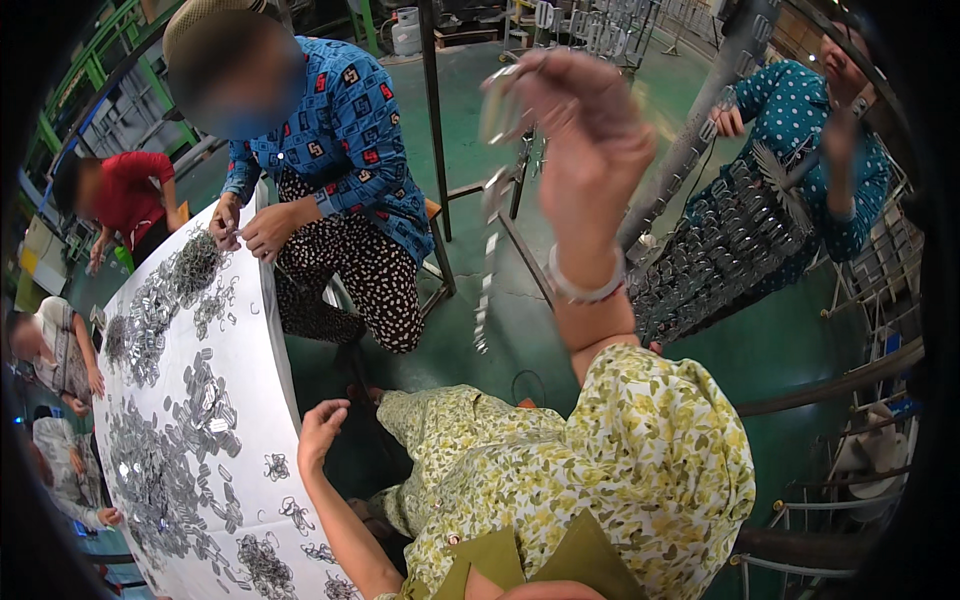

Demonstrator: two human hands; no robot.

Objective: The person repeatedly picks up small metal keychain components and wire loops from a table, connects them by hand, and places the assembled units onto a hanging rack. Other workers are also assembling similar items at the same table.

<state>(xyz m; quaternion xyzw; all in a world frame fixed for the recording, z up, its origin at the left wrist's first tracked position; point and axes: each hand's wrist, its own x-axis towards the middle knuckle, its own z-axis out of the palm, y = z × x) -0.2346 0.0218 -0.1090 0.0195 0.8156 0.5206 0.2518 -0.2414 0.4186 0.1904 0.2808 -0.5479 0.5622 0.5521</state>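
Observation:
My right hand (580, 120) is raised high, fingers closed on the top of a hanging string of small metal clips (490, 210) that dangles down toward the green floor. A white bracelet circles that wrist. My left hand (320, 425) rests open on the edge of the white table (265, 330), holding nothing, beside small clusters of wire clips (277, 466). Piles of shiny metal clips (160, 470) cover the table's left part.
A person in a blue patterned shirt (340, 130) sits across the table corner, handling clips. Another person in a teal dotted top (800, 140) stands right by a slanted rack loaded with clips (720, 240). More people work along the table's left side. A black pole (432, 110) stands ahead.

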